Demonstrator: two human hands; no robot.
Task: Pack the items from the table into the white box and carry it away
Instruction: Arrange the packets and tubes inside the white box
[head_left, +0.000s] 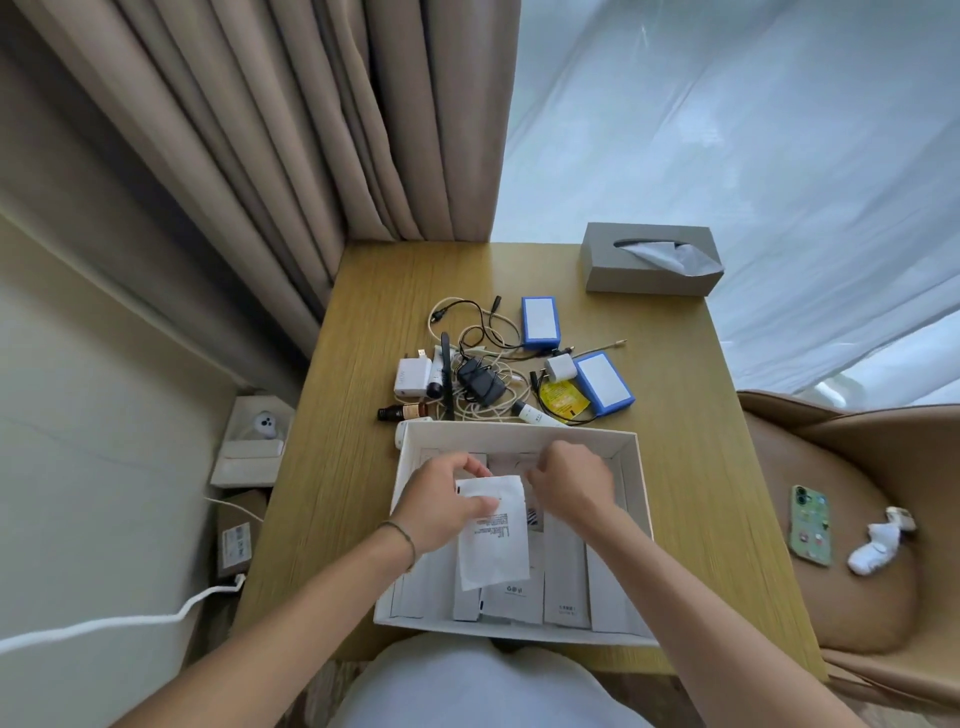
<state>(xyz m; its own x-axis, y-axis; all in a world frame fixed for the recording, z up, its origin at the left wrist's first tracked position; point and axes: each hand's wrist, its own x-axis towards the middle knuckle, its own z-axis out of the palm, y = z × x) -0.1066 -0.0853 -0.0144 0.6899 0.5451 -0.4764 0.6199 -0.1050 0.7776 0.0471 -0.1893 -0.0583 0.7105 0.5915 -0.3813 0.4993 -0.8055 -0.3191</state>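
Both hands are working inside the white box, which is sitting at the near table edge, its near wall overhanging toward the person. L hand is pinching a white packet w/ thumb and fingers curled round its top edge; the packet is hanging over the flat white packs lining the box floor. R hand is hovering just right of the packet's top corner, fingers curled down; can't tell if it's gripping anything.

Beyond the fingertips, just past the far box wall, the loose items are lying in a heap: tangled cables, black adapter, white charger, small brown bottle, yellow sachet, two blue-edged packs. Far right of the R hand, a grey tissue box is sitting at the far table corner. Bare wood is showing to the right of the box and left of the L hand, up to the curtain. Off the table's right edge, a phone is lying on a tan chair.
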